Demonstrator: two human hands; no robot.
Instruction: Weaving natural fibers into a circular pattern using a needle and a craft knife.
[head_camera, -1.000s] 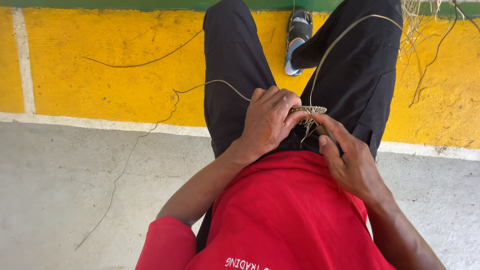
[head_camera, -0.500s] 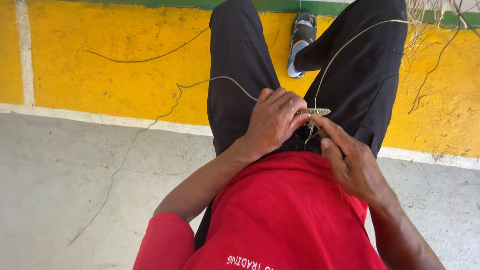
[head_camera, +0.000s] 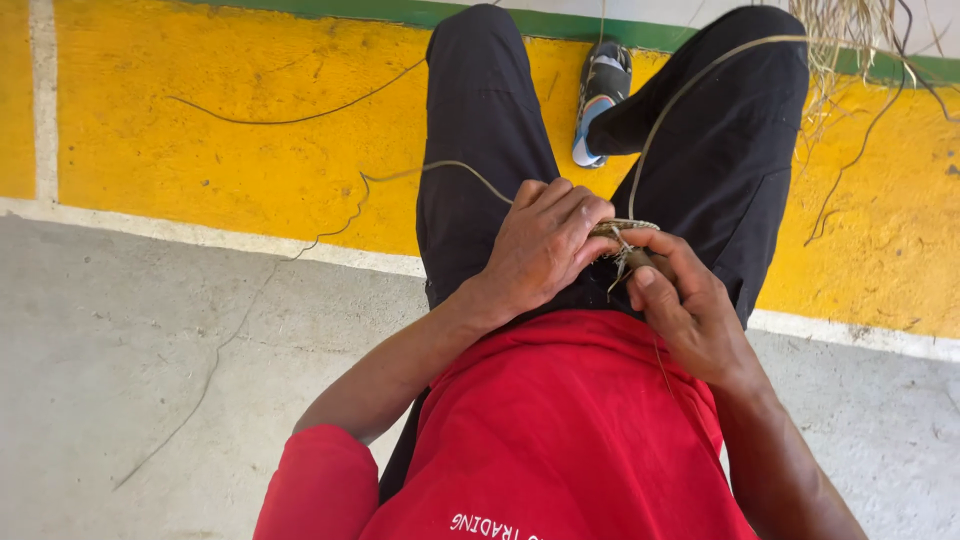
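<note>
A narrow plaited band of pale dried straw (head_camera: 625, 228) was pinched between the curled left hand (head_camera: 540, 250) and right hand (head_camera: 690, 310) — kept taut over the lap, loose strands (head_camera: 470, 172) trailing leftward.

Woven strip (head_camera: 628, 228) mostly hidden under left hand (head_camera: 540, 250); dry fibre bundle (head_camera: 850, 40) cut off by top edge

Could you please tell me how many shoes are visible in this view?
1: a grey and blue shoe at the top, between the black-trousered knees on the yellow floor. The other foot is hidden.
</note>
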